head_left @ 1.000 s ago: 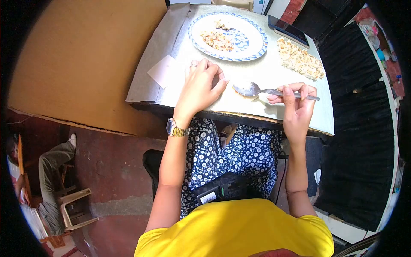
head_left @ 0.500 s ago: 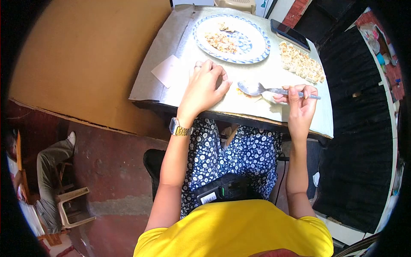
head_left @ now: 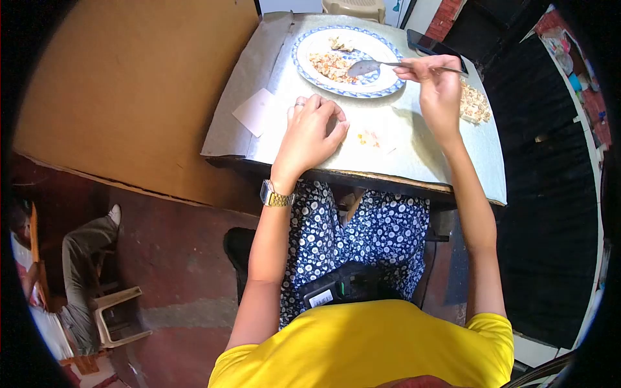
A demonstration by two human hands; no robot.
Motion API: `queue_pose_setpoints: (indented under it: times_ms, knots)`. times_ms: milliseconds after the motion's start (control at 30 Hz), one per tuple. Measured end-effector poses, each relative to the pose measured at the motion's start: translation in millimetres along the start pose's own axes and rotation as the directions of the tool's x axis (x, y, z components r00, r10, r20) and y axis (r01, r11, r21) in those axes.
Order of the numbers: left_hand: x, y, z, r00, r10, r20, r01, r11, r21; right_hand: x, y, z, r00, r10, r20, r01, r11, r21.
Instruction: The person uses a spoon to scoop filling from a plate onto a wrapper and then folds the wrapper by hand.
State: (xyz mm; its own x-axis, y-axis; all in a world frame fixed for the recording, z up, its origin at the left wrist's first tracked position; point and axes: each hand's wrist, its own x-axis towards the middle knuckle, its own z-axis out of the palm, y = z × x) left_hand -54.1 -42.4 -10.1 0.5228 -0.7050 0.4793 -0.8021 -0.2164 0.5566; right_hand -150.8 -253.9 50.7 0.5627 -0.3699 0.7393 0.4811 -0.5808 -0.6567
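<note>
My right hand (head_left: pixel 440 84) holds a metal spoon (head_left: pixel 381 64) by its handle, its bowl over the right side of the chopped orange-and-white filling (head_left: pixel 332 66). This filling lies on an oval plate (head_left: pixel 303 71) with a blue patterned rim, beside a paler clump of food (head_left: pixel 341 44). My left hand (head_left: pixel 312 132) rests on the table near the front edge, fingers curled and thumb close to the index finger; whatever is under the fingertips is hidden. Just right of it sits a small heap of filling (head_left: pixel 369 139), on a pale surface washed out by glare.
A row of pale filled pieces (head_left: pixel 475 103) lies at the table's right, partly behind my right hand. Behind them is a dark phone (head_left: pixel 427 44). A pale card (head_left: pixel 255 112) lies on the left. Another person's leg (head_left: pixel 81 265) and a stool (head_left: pixel 119 317) are at lower left.
My right hand has lifted the spoon from the small heap near the table's front and carried it up and away to the plate. The left hand stays in place.
</note>
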Motion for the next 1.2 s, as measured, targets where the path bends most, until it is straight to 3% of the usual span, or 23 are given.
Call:
queue_pose_setpoints:
  times_ms: [67,300,500,733,833,867,967,1200]
  knots:
    - [-1.2,-1.8,1.9,1.0,0.01,-0.013,-0.01,1.0,-0.001,1.4,10.3,4.1,1.0,0.016,0.024,-0.014,0.996,-0.085]
    - [-1.1,-3.3,3.5,0.999,0.021,-0.035,-0.022,1.0,-0.013,-4.6,24.3,15.2,0.999,-0.044,0.029,0.045,0.998,-0.051]
    - [-1.4,-2.6,3.0,0.999,0.018,-0.027,-0.018,1.0,0.0,-5.9,23.9,13.2,0.997,-0.027,0.078,0.038,0.99,-0.134]
    - [-1.9,-3.4,3.5,0.999,0.019,-0.036,-0.02,1.0,-0.005,25.1,31.5,2.7,0.982,0.1,0.161,-0.079,0.988,-0.134]
    - [-1.2,-4.2,4.9,0.999,0.011,-0.04,-0.012,1.0,-0.021,44.3,32.1,-0.9,0.956,0.242,0.167,-0.216,0.964,-0.157]
    - [-0.4,-3.4,4.0,0.999,-0.005,-0.034,0.004,1.0,-0.03,53.4,35.5,-6.6,0.914,0.336,0.228,-0.289,0.932,-0.218]
    - [-1.0,-3.8,3.5,0.999,-0.007,-0.041,0.005,0.999,-0.049,65.7,36.8,-10.1,0.843,0.479,0.245,-0.449,0.877,-0.17]
    - [-1.0,-2.2,5.9,0.995,-0.058,-0.086,0.054,0.998,-0.044,74.7,61.5,-22.2,0.689,0.661,0.298,-0.655,0.743,-0.133]
